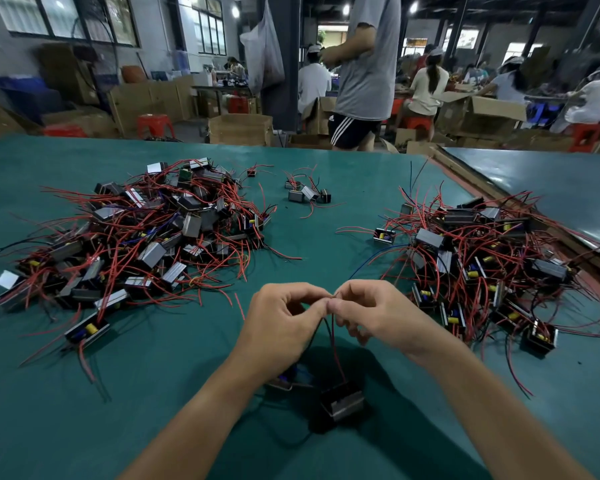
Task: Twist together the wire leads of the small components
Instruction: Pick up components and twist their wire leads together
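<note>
Two leads (pixel 333 337) between both hands' fingertips (pixel 337 305)

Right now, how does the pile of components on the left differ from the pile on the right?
The left pile lies well inside the green table, while the right pile reaches its right edge. The left pile shows mostly grey casings facing up; the right pile shows more yellow parts. Both are tangles of small black components with red leads.
</note>
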Demonstrator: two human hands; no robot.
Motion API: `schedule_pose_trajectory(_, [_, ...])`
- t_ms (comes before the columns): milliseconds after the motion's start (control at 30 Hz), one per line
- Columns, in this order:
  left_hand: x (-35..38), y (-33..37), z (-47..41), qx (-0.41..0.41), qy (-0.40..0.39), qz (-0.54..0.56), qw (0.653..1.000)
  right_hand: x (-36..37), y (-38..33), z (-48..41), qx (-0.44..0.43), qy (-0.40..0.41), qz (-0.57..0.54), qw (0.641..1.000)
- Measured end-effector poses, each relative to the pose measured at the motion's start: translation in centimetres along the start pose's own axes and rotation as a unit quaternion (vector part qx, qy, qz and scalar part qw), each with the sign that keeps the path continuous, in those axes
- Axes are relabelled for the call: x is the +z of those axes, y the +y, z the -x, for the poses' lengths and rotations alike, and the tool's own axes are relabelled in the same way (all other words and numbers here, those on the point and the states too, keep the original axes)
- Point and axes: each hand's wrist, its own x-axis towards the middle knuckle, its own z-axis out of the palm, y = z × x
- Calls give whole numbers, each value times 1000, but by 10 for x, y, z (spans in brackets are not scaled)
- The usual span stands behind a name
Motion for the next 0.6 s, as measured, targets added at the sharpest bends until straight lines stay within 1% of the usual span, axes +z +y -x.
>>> schedule_pose_trajectory(100, [-1,2,1,-15,-8,27,1000,4,7,-3,-66,35,15,997])
schedule_pose_trajectory(200, [-3,4,0,-31,18,45,998,2,7,-5,-100,80,29,991])
schedule_pose_trajectory(233, [-5,3,-1,-30,36,39,998,-1,5,-7,-117,115,30,986])
schedule_pose_trajectory(267, [-8,4,-2,-22,56,33,998,-5,3,-7,-139,170,18,975])
schedule_pose_trajectory(300, [-11,4,-3,-13,77,30,996,-12,0,-6,-163,243,-4,956])
schedule_pose_trajectory(333, [-14,5,-4,-5,95,32,995,-23,-4,-5,-186,325,-33,927])
schedule_pose_trajectory(400, [-19,5,-5,-1,115,24,993,-49,-10,-1,-212,468,-83,854])
schedule_pose_trajectory(433, [-21,4,-5,-4,119,10,993,-63,-10,2,-212,513,-95,827])
schedule_pose_trajectory(467, [-22,3,-5,-9,119,-6,993,-74,-9,2,-197,537,-107,813])
schedule_pose_trajectory(500, [-22,3,-5,-14,120,-22,992,-81,-7,1,-166,551,-115,809])
schedule_pose_trajectory(567, [-23,2,-6,-27,127,-57,990,-84,1,-3,-108,536,-120,828])
schedule_pose_trajectory(600, [-24,0,-7,-37,128,-80,988,-80,3,-6,-95,521,-112,841])
